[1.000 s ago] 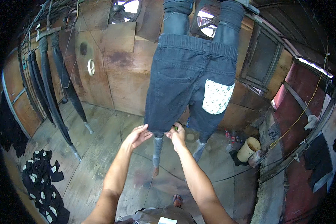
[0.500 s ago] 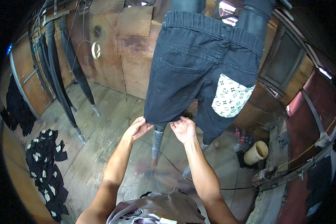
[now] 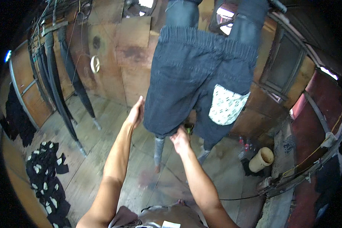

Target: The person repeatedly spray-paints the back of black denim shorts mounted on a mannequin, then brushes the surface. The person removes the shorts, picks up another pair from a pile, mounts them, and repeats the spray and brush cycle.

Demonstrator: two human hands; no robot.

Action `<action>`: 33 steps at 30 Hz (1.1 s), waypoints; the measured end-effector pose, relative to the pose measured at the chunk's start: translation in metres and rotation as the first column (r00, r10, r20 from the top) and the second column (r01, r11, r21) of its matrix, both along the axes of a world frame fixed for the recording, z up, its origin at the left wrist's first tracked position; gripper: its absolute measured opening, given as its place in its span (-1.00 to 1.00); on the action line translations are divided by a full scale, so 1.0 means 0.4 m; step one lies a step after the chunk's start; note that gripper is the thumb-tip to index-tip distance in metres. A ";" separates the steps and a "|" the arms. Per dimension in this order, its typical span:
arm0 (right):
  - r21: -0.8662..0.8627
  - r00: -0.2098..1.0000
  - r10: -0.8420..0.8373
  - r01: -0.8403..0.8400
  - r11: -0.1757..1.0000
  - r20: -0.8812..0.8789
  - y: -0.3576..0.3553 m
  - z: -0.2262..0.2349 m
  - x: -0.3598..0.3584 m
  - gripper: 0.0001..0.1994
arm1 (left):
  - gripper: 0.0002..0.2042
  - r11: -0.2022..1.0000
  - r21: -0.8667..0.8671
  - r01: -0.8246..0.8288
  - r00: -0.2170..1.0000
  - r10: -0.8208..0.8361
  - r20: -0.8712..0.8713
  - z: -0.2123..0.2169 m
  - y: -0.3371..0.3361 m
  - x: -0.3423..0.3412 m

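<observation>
Black shorts (image 3: 178,83) with a gathered elastic waist and a white patterned patch pocket (image 3: 228,105) hang in front of me, pulled over two dark leg-shaped forms (image 3: 181,16). The forms' wrapped grey ends (image 3: 159,151) stick out below the leg openings. My left hand (image 3: 136,113) is beside the left edge of the shorts, fingers stretched upward and holding nothing. At the lower hem of the left leg, my right hand (image 3: 181,140) has its fingers closed on the cloth, partly hidden by the hem.
Several long dark tubes (image 3: 57,76) hang at the left. A pile of black cloth pieces with white patches (image 3: 45,174) lies on the floor. A cream bucket (image 3: 261,159) stands at the right near plastic bottles (image 3: 246,145). A tape roll (image 3: 95,64) hangs ahead.
My left hand has let go of the hem and risen along the left side of the shorts. The right hand stays at the hem, slightly lower. The shorts sit lower and further left in view.
</observation>
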State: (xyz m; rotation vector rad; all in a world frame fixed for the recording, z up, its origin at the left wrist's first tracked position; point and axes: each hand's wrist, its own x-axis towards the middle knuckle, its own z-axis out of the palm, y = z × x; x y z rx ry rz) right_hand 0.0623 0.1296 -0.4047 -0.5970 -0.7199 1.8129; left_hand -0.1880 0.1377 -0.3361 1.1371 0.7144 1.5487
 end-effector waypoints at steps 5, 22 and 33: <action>0.411 0.694 -0.172 -0.194 0.891 0.699 -0.188 0.139 0.109 -0.76 | -0.37 0.925 -0.318 0.208 0.856 -0.330 -0.398 -0.026 0.053 0.070; 0.841 0.818 -0.560 0.209 0.498 0.128 0.140 1.528 0.643 -0.05 | -0.41 0.969 0.075 -0.233 0.681 0.218 -0.699 0.227 -0.019 -0.004; 0.722 0.243 -0.681 0.276 -0.634 -0.691 0.124 1.465 0.499 -0.69 | -0.57 0.029 0.972 -0.235 0.326 0.944 0.051 1.230 -0.137 0.142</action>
